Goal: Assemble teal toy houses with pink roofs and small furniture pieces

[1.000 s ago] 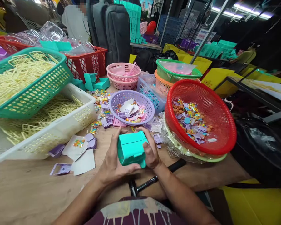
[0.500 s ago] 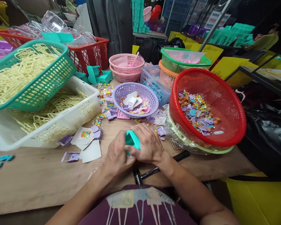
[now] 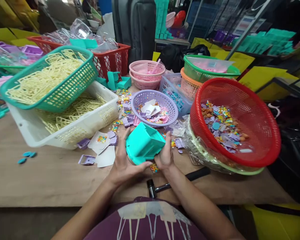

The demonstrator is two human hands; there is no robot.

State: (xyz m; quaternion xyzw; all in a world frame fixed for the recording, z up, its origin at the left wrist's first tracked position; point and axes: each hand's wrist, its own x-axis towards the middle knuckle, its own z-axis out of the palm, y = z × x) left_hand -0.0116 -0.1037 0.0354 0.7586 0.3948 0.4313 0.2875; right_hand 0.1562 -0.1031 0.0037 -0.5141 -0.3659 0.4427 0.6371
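Observation:
Between my two hands is a turquoise plastic house-shaped part [image 3: 145, 141], tilted above the front of the table. My left hand [image 3: 122, 163] grips its left side, the thumb stretched along the lower edge. On the other side my right hand [image 3: 165, 155] holds the right end, fingers partly hidden behind it. Below my right wrist lies a hammer [image 3: 152, 188] with a dark handle. Small colourful beads [image 3: 154, 167] show just under the part. To the left are white paper pieces [image 3: 106, 156] and small purple plastic parts [image 3: 87, 160].
A purple basket [image 3: 176, 115] of mixed bits stands behind my hands. Red baskets [image 3: 272, 146] are stacked at the right. On the left, a teal basket [image 3: 72, 95] of cream plastic pieces rests on a white crate [image 3: 30, 133]. Blue pieces [image 3: 27, 155] lie at left.
The turquoise part was mostly covered by my closed hands; now it is turned and raised, with my hands spread to either side. The view has shifted left.

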